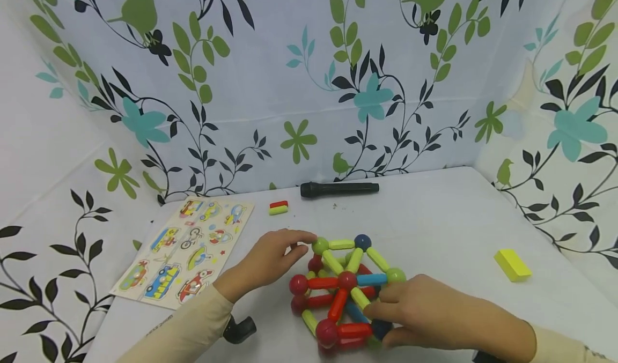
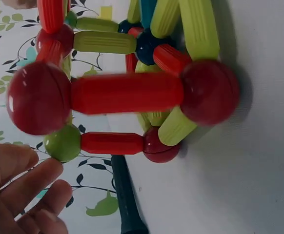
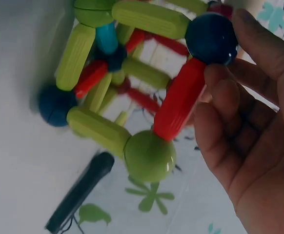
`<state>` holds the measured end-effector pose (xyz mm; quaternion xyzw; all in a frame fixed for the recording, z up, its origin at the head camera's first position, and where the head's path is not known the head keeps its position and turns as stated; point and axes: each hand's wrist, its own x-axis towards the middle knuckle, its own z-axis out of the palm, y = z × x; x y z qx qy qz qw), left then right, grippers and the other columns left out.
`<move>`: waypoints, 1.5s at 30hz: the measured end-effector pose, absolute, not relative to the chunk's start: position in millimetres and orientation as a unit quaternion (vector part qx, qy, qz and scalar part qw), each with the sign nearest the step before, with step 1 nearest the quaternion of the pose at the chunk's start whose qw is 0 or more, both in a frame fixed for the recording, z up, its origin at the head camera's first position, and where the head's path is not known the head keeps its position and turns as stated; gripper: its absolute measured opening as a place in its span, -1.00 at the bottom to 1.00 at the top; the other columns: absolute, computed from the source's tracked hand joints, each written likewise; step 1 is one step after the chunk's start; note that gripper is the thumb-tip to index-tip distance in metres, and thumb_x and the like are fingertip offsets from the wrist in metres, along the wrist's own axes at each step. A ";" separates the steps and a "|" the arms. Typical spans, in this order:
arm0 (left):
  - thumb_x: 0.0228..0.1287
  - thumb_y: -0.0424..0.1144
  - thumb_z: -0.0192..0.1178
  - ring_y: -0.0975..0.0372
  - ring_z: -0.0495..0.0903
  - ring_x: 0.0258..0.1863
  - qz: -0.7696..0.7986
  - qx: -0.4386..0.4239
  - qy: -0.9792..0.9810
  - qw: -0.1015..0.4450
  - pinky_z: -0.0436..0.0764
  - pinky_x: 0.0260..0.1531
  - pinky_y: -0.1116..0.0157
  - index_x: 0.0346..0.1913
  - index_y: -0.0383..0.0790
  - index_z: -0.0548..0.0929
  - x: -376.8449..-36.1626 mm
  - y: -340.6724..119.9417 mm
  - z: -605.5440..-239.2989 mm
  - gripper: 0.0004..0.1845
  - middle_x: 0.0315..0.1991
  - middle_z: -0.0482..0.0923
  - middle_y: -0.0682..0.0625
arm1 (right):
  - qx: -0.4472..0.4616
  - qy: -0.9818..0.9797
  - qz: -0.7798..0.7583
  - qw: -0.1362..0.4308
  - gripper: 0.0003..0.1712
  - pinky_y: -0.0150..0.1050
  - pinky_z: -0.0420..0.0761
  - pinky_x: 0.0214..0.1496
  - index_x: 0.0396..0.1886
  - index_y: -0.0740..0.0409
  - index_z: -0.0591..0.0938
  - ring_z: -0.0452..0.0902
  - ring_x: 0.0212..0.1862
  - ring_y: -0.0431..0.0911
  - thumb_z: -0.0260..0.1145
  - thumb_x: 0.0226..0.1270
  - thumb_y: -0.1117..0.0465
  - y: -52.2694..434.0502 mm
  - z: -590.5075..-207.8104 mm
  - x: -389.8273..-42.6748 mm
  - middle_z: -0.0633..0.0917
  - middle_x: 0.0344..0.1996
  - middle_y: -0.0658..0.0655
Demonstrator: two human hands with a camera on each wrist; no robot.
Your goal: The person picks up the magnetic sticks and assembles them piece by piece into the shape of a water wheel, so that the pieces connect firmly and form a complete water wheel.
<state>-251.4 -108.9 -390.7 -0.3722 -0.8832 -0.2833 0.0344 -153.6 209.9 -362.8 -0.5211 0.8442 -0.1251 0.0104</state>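
The rod-and-ball structure [image 1: 345,290] stood on the worktop [image 1: 434,229] between both hands. The left hand [image 1: 270,261] lay loosely extended, fingertips at a green ball [image 1: 320,245] — holding nothing. The right hand [image 1: 425,315] curled round the near lower corner, steadying it. Any further handling would probably need gentle, balanced pressure.

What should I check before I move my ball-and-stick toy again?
1. Left hand touching the toy: ok, fingertips at a green ball.
2. Right hand holding it: ok, fingers around the near corner.
3. Toy sitting on the table: ok.
4. All sticks joined to balls: cannot tell, some are hidden.
5. Spare sticks in sight: ok, behind the toy.
6. Yellow block and torch out of the way: ok.
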 end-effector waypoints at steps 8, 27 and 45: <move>0.49 -0.15 0.20 0.33 0.53 -0.12 -0.294 -0.340 -0.893 -0.014 0.61 -0.17 0.34 0.34 0.01 0.59 -249.3 -113.5 -388.3 -0.59 0.05 0.67 0.15 | -0.537 0.826 -0.167 -0.038 -0.63 -0.70 0.44 -0.21 0.10 -0.14 0.68 0.50 -0.32 -0.47 0.33 0.42 -0.15 205.8 -361.9 -154.3 0.69 -0.28 -0.25; 0.48 -0.32 0.07 -0.17 0.32 0.41 -0.109 -0.172 -0.978 -0.036 0.36 0.37 -0.11 0.47 -0.32 0.37 -355.8 -135.8 -420.0 -0.46 0.47 0.34 -0.26 | -0.435 0.878 -0.184 -0.083 -0.74 -0.45 0.66 -0.16 0.00 -0.08 0.76 0.64 -0.20 -0.34 0.44 0.36 0.05 225.4 -370.0 -180.6 0.72 -0.19 -0.15; 0.32 -0.39 0.21 0.04 0.55 -0.22 -0.087 -0.144 -0.984 -0.060 0.58 -0.02 0.03 -0.09 -0.30 0.71 -359.3 -136.5 -437.0 -0.83 -0.21 0.68 -0.13 | -0.437 0.881 -0.165 -0.071 -0.70 -0.39 0.68 -0.13 0.01 -0.13 0.74 0.63 -0.16 -0.32 0.50 0.28 0.14 234.2 -365.3 -176.2 0.70 -0.14 -0.18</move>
